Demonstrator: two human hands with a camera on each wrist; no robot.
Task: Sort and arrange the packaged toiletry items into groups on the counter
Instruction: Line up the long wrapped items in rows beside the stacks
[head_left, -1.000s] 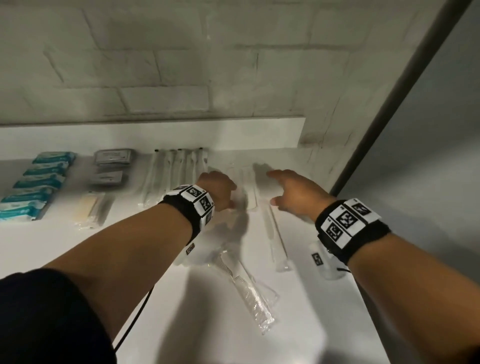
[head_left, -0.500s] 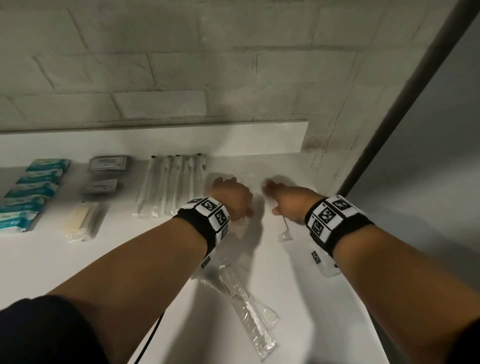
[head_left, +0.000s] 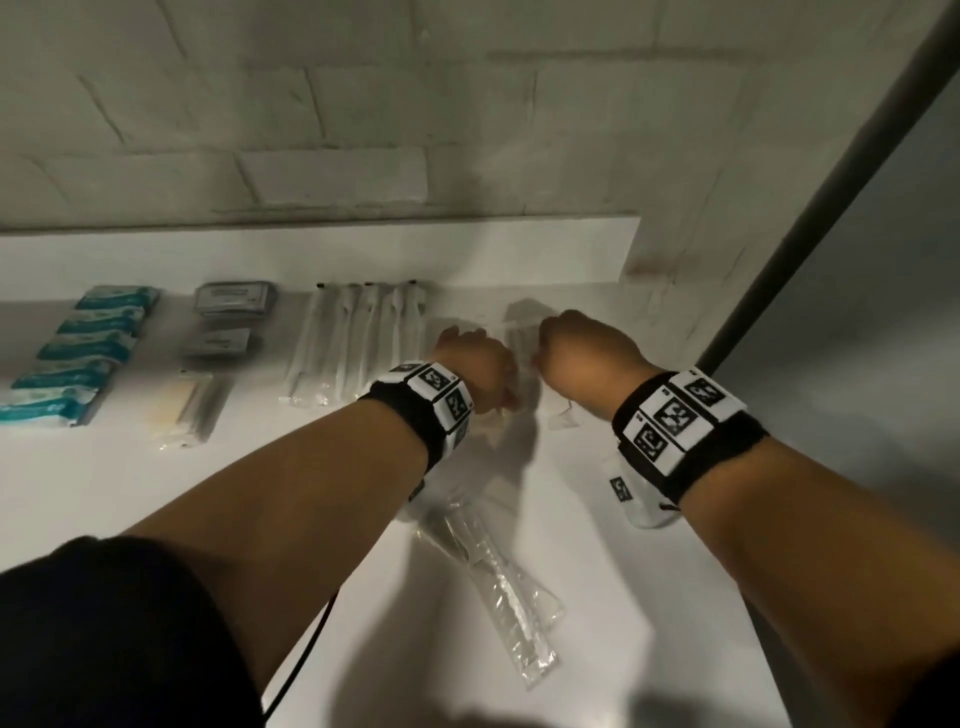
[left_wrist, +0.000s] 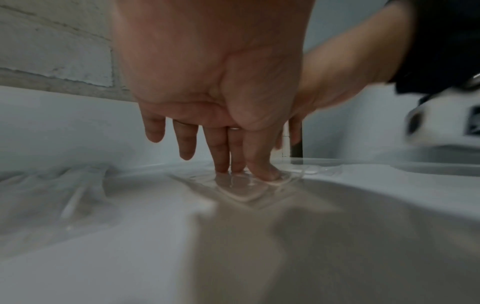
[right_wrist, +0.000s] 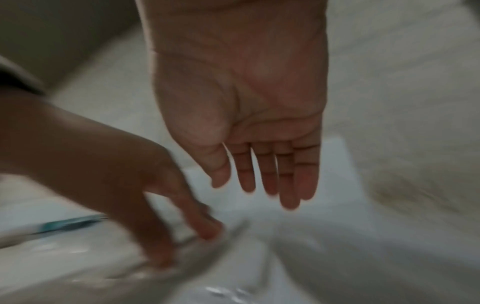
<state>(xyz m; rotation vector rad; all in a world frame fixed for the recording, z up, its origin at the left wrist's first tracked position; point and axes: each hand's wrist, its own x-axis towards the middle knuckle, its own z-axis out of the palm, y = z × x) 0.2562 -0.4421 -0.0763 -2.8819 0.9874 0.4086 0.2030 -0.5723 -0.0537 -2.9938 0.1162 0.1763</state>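
Note:
My left hand reaches to the back of the white counter. In the left wrist view its straight fingers press a flat clear packet onto the counter. My right hand hovers just to its right, palm open and fingers straight, holding nothing. A long clear packet's end sticks out under the right wrist. Sorted rows lie to the left: teal packets, grey packets, beige packets and long wrapped sticks.
Two loose clear packets lie crossed near the counter's front, below my left forearm. A white ledge and a brick wall close off the back. The counter ends at the right by a dark post.
Both hands have moved toward the back wall and closer together. The long clear packet under the right hand has slid back with them.

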